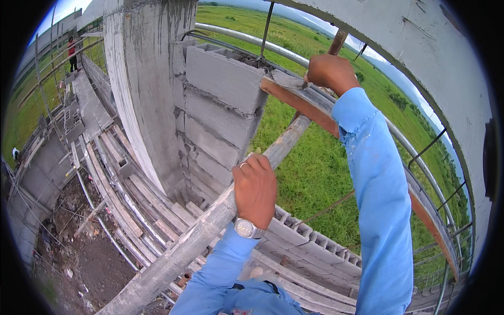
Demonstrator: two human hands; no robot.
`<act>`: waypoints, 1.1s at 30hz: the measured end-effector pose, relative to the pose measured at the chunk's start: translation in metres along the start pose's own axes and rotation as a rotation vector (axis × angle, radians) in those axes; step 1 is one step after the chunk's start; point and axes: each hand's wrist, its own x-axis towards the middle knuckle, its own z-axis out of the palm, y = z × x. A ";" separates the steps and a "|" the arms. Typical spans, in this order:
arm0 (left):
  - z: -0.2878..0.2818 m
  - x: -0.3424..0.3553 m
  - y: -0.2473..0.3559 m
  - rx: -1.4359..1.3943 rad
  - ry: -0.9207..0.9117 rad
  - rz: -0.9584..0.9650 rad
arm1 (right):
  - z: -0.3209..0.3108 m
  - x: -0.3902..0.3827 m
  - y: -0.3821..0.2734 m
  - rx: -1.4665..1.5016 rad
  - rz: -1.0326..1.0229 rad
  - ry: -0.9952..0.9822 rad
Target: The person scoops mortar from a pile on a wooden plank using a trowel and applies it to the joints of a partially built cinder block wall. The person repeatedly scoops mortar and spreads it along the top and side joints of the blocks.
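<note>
My left hand [255, 186], with a ring and a wristwatch, is wrapped around a thick, mortar-stained round pole [181, 239] that slants from the lower left up to the middle. Farther up, my right hand [333, 73] is closed round what looks like a trowel. Its grey, pointed blade [286, 80] lies over the end of a reddish-brown wooden plank [304, 102], beside the top of a concrete block wall [223, 79]. The trowel's handle is hidden in my fist. Behind that fist rises a brown pole [338, 41].
A concrete column [149, 94] stands left of the block wall. Scaffold planks [123, 194] run below it over rubble. Metal pipes and thin rods [266, 29] cross near the wall. A concrete beam [409, 37] hangs above right. Another person [72, 52] stands far left.
</note>
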 end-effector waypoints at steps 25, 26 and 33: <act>0.047 0.052 0.032 0.556 -0.051 0.040 | 0.411 -1.001 -0.171 0.826 2.016 -0.865; 0.047 0.049 0.032 0.567 -0.174 -0.059 | 0.406 -1.023 -0.194 0.831 2.123 -0.868; 0.055 0.043 0.030 0.541 -0.046 0.004 | 0.414 -1.079 -0.293 0.773 2.669 -0.901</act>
